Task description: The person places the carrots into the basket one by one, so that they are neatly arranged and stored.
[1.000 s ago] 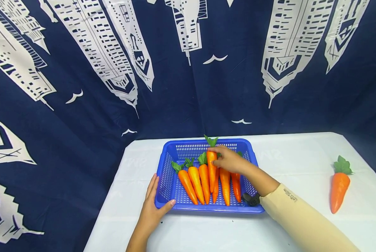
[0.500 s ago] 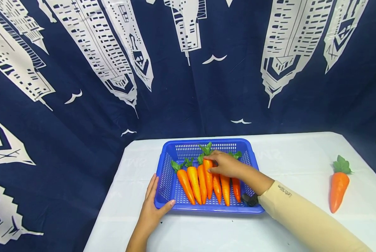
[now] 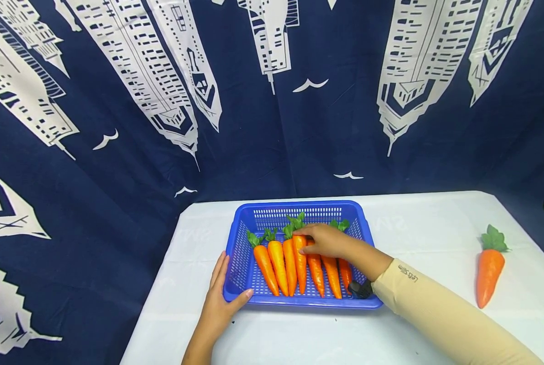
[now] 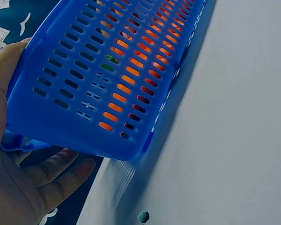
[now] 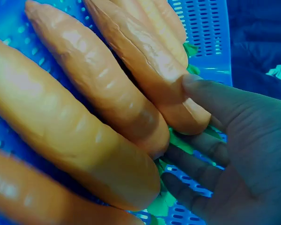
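Note:
Inside the blue perforated basket (image 3: 308,302), several orange carrots (image 3: 265,268) lie side by side, leafy ends toward the back. My right hand (image 3: 324,240) pinches one carrot (image 3: 300,268) near its leafy top. In the right wrist view, the thumb presses on that carrot's (image 5: 145,61) thick end, with fingers (image 5: 215,150) underneath by the leaves. My left hand (image 3: 221,294) rests at the basket's front left corner, thumb at the front rim. From the left wrist view, its fingers (image 4: 61,180) extend fairly straight beside the basket wall (image 4: 70,98). The right hand hides some carrot tops.
A separate carrot (image 3: 489,274) lies on the white-covered table (image 3: 436,243) to the right. A small black object (image 3: 360,289), partly covered by the right forearm, sits in the basket's front right corner. A navy curtain (image 3: 253,152) with white building prints hangs behind.
My right hand has lowered the pinched carrot into the row and moved slightly toward me. Carrots to its right have shifted right, and their tips have spread. The left hand stays put.

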A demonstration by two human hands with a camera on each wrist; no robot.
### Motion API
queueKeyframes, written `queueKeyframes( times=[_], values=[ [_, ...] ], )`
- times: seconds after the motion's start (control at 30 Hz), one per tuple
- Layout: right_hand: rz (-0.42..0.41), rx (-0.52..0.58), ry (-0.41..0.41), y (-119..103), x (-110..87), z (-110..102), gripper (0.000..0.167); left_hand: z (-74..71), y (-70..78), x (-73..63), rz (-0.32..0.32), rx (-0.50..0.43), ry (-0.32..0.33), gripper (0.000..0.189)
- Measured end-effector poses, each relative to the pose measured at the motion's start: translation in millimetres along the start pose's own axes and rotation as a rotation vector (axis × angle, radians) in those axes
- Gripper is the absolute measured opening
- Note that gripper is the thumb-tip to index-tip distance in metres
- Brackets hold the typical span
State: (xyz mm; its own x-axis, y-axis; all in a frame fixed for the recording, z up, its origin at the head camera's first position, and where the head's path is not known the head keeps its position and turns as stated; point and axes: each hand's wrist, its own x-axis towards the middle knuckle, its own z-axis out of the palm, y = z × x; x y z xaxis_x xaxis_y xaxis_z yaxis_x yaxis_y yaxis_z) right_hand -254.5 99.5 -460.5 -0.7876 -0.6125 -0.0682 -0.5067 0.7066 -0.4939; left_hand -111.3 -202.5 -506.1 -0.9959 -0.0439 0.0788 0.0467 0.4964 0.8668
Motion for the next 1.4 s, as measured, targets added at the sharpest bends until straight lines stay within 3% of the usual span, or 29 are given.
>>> queueKeyframes(
  times=[0.47,0.97,1.17,1.4],
  values=[
    [0.025,0.073,0.011,5.6,-0.2,1.2,0.052,-0.5,0.5,-0.4,-0.01,0.012,0.0,0.101],
    [0.105,0.339,0.37,-3.1,-18.0,-31.1,0.035,0.3,-0.6,0.1,0.0,-0.009,-0.005,0.101],
    [0.128,0.429,0.432,-1.2,-33.2,-46.7,0.035,0.0,-1.0,0.6,0.001,0.005,-0.004,0.1],
    [0.165,0.417,0.455,6.7,-59.0,-66.9,0.038,-0.1,-1.8,0.6,0.021,-0.006,0.002,0.101]
  ],
)
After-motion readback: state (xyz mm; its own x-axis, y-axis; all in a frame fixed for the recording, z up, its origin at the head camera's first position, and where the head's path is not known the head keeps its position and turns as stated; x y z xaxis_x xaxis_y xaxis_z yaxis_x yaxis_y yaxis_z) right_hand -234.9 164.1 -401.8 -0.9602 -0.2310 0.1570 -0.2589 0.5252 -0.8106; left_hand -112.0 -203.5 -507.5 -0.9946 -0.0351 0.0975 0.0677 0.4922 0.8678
